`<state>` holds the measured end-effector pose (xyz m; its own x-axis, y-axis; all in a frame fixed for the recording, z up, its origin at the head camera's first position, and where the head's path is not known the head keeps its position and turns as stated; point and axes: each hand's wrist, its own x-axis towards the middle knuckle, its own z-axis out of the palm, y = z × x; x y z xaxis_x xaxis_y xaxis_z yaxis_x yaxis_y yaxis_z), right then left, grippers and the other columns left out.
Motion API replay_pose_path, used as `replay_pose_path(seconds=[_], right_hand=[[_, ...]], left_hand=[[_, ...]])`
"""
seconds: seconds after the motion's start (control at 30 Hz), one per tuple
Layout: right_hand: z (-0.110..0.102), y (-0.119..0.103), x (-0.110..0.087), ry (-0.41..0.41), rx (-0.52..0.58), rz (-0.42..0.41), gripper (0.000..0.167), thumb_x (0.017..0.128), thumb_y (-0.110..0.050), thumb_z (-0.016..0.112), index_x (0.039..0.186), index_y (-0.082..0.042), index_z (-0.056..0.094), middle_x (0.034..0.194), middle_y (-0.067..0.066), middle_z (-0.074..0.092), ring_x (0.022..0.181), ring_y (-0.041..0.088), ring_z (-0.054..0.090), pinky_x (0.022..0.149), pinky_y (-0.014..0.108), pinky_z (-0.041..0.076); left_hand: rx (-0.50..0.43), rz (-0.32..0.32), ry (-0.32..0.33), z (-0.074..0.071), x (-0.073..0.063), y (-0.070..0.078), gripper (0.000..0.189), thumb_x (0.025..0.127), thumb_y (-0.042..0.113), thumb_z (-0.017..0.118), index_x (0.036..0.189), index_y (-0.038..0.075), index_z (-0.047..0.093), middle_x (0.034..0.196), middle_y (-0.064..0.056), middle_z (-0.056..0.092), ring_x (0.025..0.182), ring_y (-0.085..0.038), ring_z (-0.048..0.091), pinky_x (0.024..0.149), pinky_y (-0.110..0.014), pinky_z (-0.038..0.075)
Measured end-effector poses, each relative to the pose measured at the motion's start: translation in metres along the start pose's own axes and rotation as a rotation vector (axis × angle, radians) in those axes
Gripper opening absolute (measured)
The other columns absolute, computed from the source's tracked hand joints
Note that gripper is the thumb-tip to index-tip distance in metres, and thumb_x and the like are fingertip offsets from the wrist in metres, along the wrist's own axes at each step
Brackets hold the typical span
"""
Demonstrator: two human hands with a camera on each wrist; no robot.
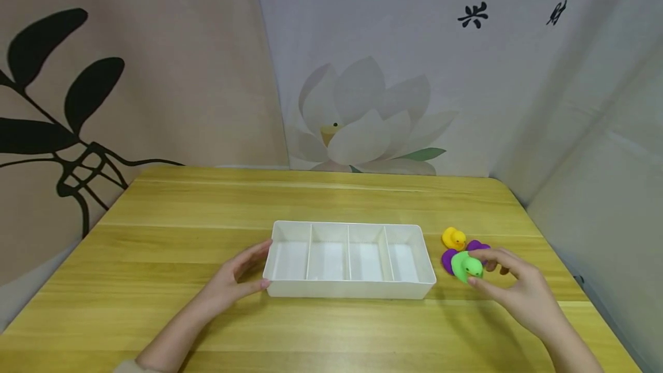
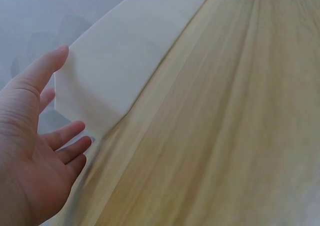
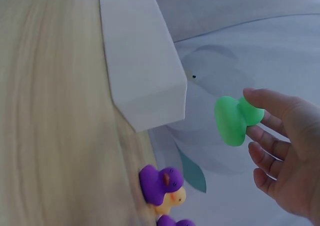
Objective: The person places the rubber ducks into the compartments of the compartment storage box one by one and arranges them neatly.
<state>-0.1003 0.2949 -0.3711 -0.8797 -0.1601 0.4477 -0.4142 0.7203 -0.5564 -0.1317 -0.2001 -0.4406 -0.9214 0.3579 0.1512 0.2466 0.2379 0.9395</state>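
Head view: your tray (image 1: 352,289) sits on the table (image 1: 336,332), a narrow strip separating its right end from the yellow duck (image 1: 452,238) and two purple ducks (image 1: 448,261), a deeper stretch running from its back rim to the table's far edge. Your left hand (image 1: 230,278) spreads at the tray's left end, thumb touching the front corner; its other fingers' contact is hard to judge. Your right hand (image 1: 523,292) pinches the green duck (image 1: 463,265) between thumb and fingertips, raised off the table.

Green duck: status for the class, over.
Right hand pinching green duck aloft. Left hand touching white tray. Purple ducks and yellow duck nearby; none seems in the way.
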Motion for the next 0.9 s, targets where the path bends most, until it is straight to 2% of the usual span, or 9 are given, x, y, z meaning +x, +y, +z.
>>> replay_pose_path(seconds=[0.1, 0.23, 0.43, 0.53, 0.67, 0.9], right_hand=[[0.0, -0.006, 0.003, 0.004, 0.017, -0.014, 0.042, 0.07, -0.003, 0.084, 0.107, -0.015, 0.069, 0.098, -0.007, 0.064, 0.084, 0.005, 0.05, 0.073, 0.016, 0.036], [0.002, -0.015, 0.008, 0.011, 0.061, -0.046, 0.043, 0.068, 0.001, 0.084, 0.106, -0.013, 0.07, 0.101, -0.005, 0.065, 0.083, 0.005, 0.05, 0.074, 0.015, 0.037], [0.006, -0.028, 0.016, -0.002, 0.125, -0.079, 0.043, 0.067, 0.003, 0.084, 0.105, -0.013, 0.071, 0.091, -0.004, 0.061, 0.08, 0.009, 0.048, 0.069, 0.017, 0.04], [0.008, -0.036, 0.02, -0.028, 0.134, -0.062, 0.041, 0.069, -0.001, 0.084, 0.105, -0.015, 0.071, 0.094, -0.005, 0.062, 0.079, 0.01, 0.048, 0.067, 0.017, 0.041], [0.014, -0.046, 0.029, -0.063, 0.15, -0.041, 0.039, 0.072, -0.007, 0.084, 0.106, -0.019, 0.07, 0.103, -0.007, 0.065, 0.085, 0.01, 0.054, 0.071, 0.015, 0.044], [0.029, -0.061, 0.042, -0.096, 0.248, -0.13, 0.042, 0.07, -0.004, 0.085, 0.107, -0.016, 0.07, 0.097, -0.004, 0.062, 0.08, 0.011, 0.051, 0.055, 0.02, 0.043]], left_hand=[[-0.006, 0.012, -0.003, 0.0, 0.0, 0.001, 0.069, 0.086, 0.011, 0.071, 0.147, 0.01, 0.038, 0.14, -0.019, 0.046, 0.128, -0.038, 0.039, 0.104, -0.061, 0.026], [-0.01, 0.017, -0.004, 0.0, 0.0, 0.001, 0.068, 0.087, 0.01, 0.071, 0.146, 0.009, 0.038, 0.14, -0.02, 0.046, 0.128, -0.039, 0.039, 0.104, -0.062, 0.026], [-0.016, 0.0, 0.0, 0.0, 0.0, 0.0, 0.069, 0.085, 0.012, 0.072, 0.146, 0.011, 0.039, 0.141, -0.018, 0.046, 0.13, -0.038, 0.038, 0.105, -0.061, 0.025], [-0.015, -0.002, 0.0, 0.0, 0.0, -0.001, 0.07, 0.085, 0.011, 0.072, 0.146, 0.012, 0.039, 0.141, -0.018, 0.045, 0.13, -0.038, 0.038, 0.105, -0.06, 0.025], [-0.01, -0.014, 0.006, 0.0, 0.0, -0.002, 0.07, 0.085, 0.013, 0.073, 0.146, 0.014, 0.039, 0.142, -0.017, 0.045, 0.13, -0.037, 0.038, 0.105, -0.06, 0.025], [-0.002, -0.014, 0.005, 0.0, 0.0, -0.001, 0.071, 0.085, 0.014, 0.074, 0.146, 0.015, 0.039, 0.142, -0.016, 0.045, 0.131, -0.037, 0.038, 0.105, -0.058, 0.025]])
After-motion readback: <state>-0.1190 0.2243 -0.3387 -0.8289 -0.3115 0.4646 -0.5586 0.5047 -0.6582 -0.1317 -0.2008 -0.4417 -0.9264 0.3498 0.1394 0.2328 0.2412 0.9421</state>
